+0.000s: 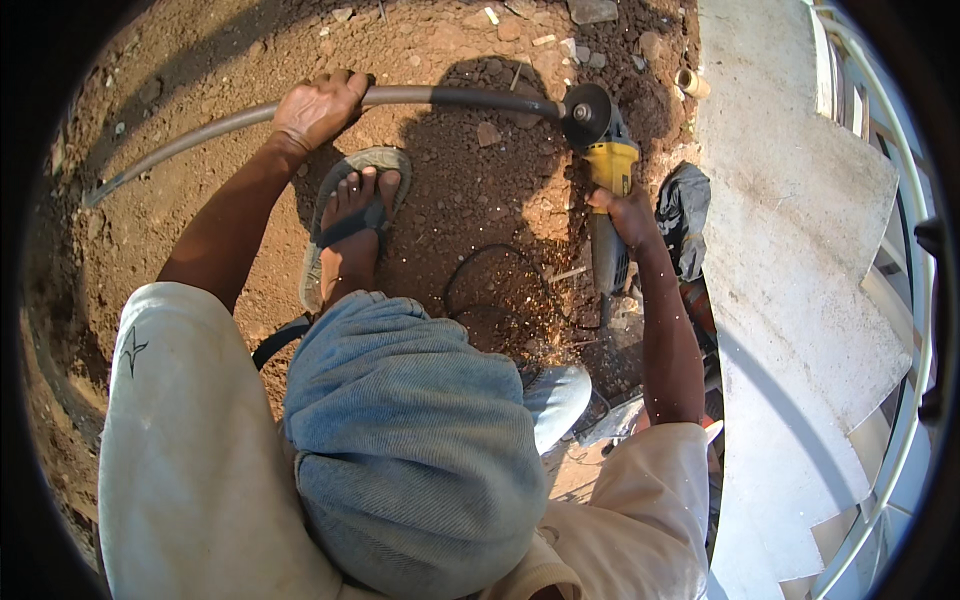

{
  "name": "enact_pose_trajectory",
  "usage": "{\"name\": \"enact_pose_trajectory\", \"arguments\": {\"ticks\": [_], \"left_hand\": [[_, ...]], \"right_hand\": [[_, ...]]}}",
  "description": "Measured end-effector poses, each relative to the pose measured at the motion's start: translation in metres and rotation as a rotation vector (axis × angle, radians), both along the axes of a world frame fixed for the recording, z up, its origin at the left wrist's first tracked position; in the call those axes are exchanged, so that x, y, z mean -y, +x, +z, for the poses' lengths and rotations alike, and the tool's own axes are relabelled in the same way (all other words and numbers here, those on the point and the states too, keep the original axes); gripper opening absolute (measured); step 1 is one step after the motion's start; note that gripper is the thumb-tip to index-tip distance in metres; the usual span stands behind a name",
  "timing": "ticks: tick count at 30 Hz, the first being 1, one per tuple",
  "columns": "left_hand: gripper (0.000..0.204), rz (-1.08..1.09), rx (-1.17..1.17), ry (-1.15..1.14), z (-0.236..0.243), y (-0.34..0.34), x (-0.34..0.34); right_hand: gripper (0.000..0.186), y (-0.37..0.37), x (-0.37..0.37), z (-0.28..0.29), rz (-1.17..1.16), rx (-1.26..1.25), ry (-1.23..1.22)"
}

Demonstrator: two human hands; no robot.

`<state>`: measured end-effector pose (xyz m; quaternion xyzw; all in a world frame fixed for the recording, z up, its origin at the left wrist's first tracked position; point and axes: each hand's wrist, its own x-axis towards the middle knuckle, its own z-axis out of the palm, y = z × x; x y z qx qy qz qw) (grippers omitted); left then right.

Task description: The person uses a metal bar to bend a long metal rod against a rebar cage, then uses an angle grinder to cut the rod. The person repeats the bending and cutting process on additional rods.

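Note:
My left hand (pixel 318 108) is wrapped over a long grey metal pipe (pixel 440 95) that lies across the ground and looks bent. In my right hand (pixel 628 212) is a yellow and grey angle grinder (pixel 610 160). Its dark round disc (pixel 586 116) meets the pipe's right end; the exact contact is hard to make out. Orange sparks (pixel 548 310) spray down toward me. A black cord (pixel 470 262) loops over the dirt below the grinder. My sandalled foot (pixel 352 220) stands just below the pipe, near my left hand.
Reddish soil (pixel 230 70) with stones lies all around. Pale flat sheets (pixel 790 250) with stepped edges stretch along the right, beside a curved white tube (pixel 918 200). A crumpled black plastic bag (pixel 684 215) sits right of the grinder. A short tan pipe piece (pixel 692 83) lies farther off.

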<state>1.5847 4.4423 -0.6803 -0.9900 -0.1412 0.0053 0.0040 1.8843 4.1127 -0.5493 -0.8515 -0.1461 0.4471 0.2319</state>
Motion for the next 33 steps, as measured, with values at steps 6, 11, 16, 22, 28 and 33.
{"name": "enact_pose_trajectory", "arguments": {"ticks": [6,11,16,22,28,33], "left_hand": [[0.020,-0.010,-0.023,0.011,0.0004,0.0002,-0.0005],[0.017,-0.019,0.047,0.034,0.0023,-0.0002,-0.0001],[0.020,0.023,-0.032,-0.029,0.0019,0.0008,0.0012],[0.018,0.038,-0.051,-0.010,0.0006,0.0013,0.0017],[0.014,0.002,0.001,-0.021,0.0025,0.0000,0.0008],[0.017,0.031,-0.031,-0.022,0.0023,0.0005,0.0016]], "right_hand": [[0.051,-0.0029,-0.0018,0.0034,0.006,-0.003,-0.040],[0.049,-0.0053,-0.0030,0.0039,-0.030,0.016,-0.071],[0.046,-0.0067,-0.0017,0.0016,-0.051,-0.010,-0.089],[0.046,-0.0079,-0.0023,0.0013,-0.065,-0.015,-0.019],[0.051,-0.0075,-0.0037,0.0004,0.005,0.033,-0.059],[0.051,-0.0066,-0.0044,-0.0023,0.001,0.064,-0.071]]}}
